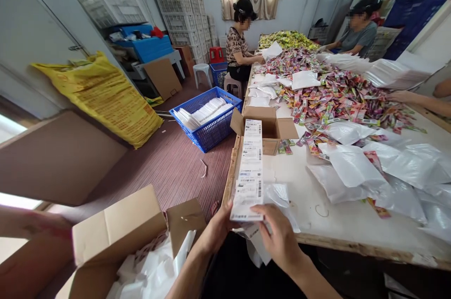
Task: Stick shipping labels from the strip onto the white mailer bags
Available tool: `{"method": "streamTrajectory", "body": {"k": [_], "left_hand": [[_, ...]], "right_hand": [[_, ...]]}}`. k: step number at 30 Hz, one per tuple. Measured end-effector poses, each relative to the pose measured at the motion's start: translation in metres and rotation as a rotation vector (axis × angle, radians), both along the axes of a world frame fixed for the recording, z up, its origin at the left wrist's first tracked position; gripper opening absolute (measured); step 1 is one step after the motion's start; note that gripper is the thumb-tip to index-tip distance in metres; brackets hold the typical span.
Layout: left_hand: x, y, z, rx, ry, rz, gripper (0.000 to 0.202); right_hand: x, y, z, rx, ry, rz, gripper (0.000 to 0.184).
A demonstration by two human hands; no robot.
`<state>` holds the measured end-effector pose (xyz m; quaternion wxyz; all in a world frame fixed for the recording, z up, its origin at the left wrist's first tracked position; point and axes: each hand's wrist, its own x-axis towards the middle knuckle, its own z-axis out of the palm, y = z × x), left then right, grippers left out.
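Note:
A long strip of printed shipping labels runs from the small open cardboard box at the table's left edge down to my hands. My left hand grips the strip's near left side, thumb at its edge. On the right side, my right hand pinches the near end, fingers lying over it. Below my hands hangs a loose piece of white label paper. A translucent white plastic bag lies on the table just beyond my right hand.
Colourful packets are heaped along the white table, with stuffed white bags at right. A blue basket and an open carton of white scraps stand at left. Two people sit farther back; another person's arm reaches in from the right.

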<state>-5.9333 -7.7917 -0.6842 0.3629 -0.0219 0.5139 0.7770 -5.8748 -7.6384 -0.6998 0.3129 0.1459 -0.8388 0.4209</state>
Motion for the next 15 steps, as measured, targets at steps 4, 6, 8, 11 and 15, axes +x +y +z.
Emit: {"method": "streamTrajectory", "body": {"k": [4, 6, 8, 11, 15], "left_hand": [[-0.017, 0.003, 0.012, -0.010, -0.210, 0.184, 0.027], [-0.031, 0.000, 0.012, -0.016, -0.228, 0.394, 0.024], [-0.046, -0.011, 0.011, -0.032, -0.221, 0.585, 0.027], [-0.063, -0.034, 0.013, -0.056, -0.215, 0.698, 0.033], [-0.061, -0.054, 0.031, 0.004, -0.213, 0.462, 0.038]], "right_hand": [[0.006, -0.007, 0.020, 0.064, 0.044, 0.062, 0.022], [0.013, 0.008, 0.046, 0.029, 0.025, 0.059, 0.018], [0.018, 0.033, 0.076, -0.149, 0.037, 0.078, 0.013], [0.004, 0.066, 0.092, -0.542, 0.110, -0.050, 0.014], [-0.045, 0.061, 0.028, -0.205, -0.231, -0.232, 0.027]]}}
